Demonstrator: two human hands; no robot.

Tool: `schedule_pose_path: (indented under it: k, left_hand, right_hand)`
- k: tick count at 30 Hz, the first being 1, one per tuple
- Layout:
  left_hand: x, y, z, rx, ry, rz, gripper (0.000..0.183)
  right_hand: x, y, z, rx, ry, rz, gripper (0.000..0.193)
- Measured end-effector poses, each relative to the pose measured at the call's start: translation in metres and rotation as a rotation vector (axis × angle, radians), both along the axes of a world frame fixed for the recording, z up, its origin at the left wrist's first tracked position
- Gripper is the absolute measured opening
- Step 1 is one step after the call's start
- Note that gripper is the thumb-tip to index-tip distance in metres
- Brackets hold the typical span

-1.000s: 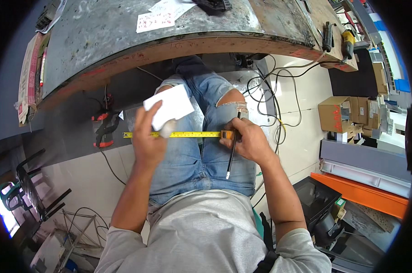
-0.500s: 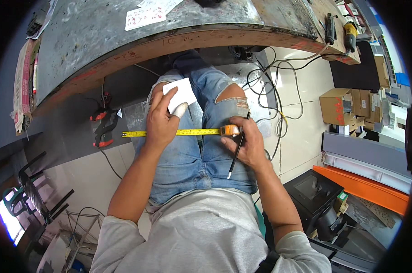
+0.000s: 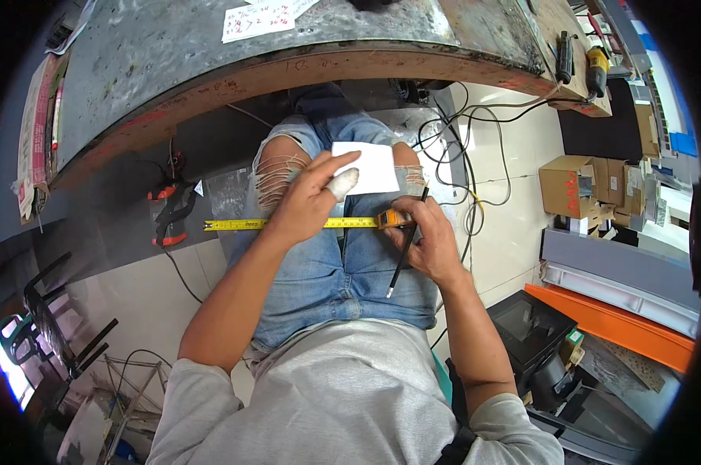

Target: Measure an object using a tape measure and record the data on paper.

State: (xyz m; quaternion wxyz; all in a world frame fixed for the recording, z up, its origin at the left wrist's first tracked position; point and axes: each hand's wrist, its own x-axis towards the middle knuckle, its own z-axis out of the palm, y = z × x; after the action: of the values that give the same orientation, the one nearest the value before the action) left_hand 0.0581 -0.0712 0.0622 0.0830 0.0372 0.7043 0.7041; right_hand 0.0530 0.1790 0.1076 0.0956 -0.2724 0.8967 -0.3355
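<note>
My left hand pinches a blank white card by its left side, above my lap; the thumb has a white wrapping. My right hand is closed around an orange tape measure and also holds a black pencil, which slants across the fingers. From the case, the yellow blade stretches left across my thighs, passing behind the left wrist, and its end sticks out past my left leg. Below the hands are my torn blue jeans.
A worn workbench curves across the front, with handwritten papers on it. Dark cables tangle on the floor beyond my right knee. Cardboard boxes and a black cabinet stand at right. A red-and-black tool lies at left.
My left hand has moved right with the white card, which is now over the gap between my knees and turned more level. The right hand, tape measure and pencil have barely shifted.
</note>
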Motion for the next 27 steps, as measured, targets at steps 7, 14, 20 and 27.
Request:
schedule_pose_path:
  k: [7, 14, 20, 27]
  left_hand:
    - [-0.008, 0.010, -0.007, 0.333, -0.383, -0.264, 0.054]
    - [-0.011, 0.002, -0.002, 0.321, -0.461, -0.368, 0.066]
    - [-0.002, -0.002, -0.011, 0.364, -0.342, -0.361, 0.058]
    - [-0.002, -0.003, -0.010, 0.310, -0.314, -0.426, 0.090]
  right_hand:
    - [0.001, -0.002, -0.001, 0.005, 0.170, 0.066, 0.041]
    - [0.012, -0.005, -0.002, -0.031, 0.216, 0.016, 0.046]
    - [0.035, 0.001, 0.012, -0.194, 0.294, 0.069, 0.037]
    - [0.068, -0.037, -0.032, -0.367, 0.131, 0.100, 0.030]
